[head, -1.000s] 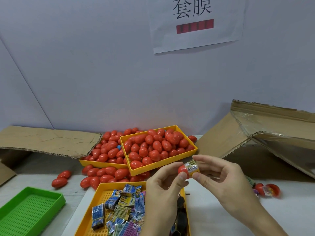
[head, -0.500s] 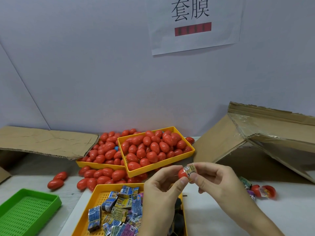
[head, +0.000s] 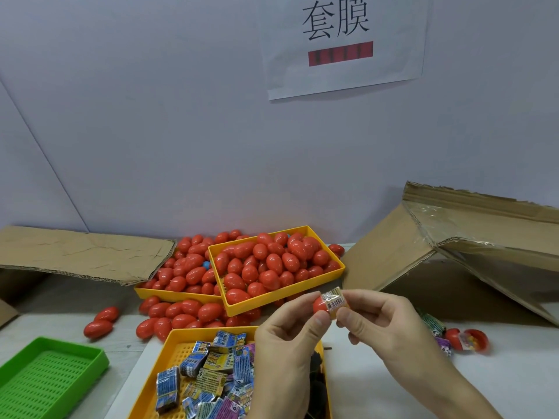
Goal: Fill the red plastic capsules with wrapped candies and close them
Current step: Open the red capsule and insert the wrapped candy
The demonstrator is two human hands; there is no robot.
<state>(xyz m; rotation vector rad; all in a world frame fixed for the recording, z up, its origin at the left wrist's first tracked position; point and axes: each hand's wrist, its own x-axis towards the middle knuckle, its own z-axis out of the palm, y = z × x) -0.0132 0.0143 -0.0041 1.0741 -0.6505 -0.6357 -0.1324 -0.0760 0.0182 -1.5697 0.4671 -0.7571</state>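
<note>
The left hand (head: 290, 355) pinches a glossy red capsule half (head: 320, 304) between thumb and curled fingers, raised above the near tray. The right hand (head: 390, 331) meets it from the other side, thumb and forefinger pinching a crinkly yellow wrapped candy (head: 335, 301) with a printed barcode, its end touching the capsule's mouth. Beneath the hands lies a yellow perforated plastic tray (head: 181, 343) heaped with small square foil-wrapped candies (head: 211, 367) in blue, yellow and purple. Farther back, a second yellow tray (head: 284, 300) rests tilted on a third yellow tray (head: 175, 295), both piled with smooth, egg-shaped red capsules (head: 272, 264); more lie loose on the white table (head: 514, 376) around them. At the left sits a green perforated tray (head: 48, 376). Right of the hands lies an open red capsule (head: 472, 343) with sweets inside. Flattened corrugated cardboard (head: 75, 252) lies at the left, a taped cardboard box (head: 472, 234) leans at the right, and a paper sign (head: 341, 43) hangs on the wall.
</note>
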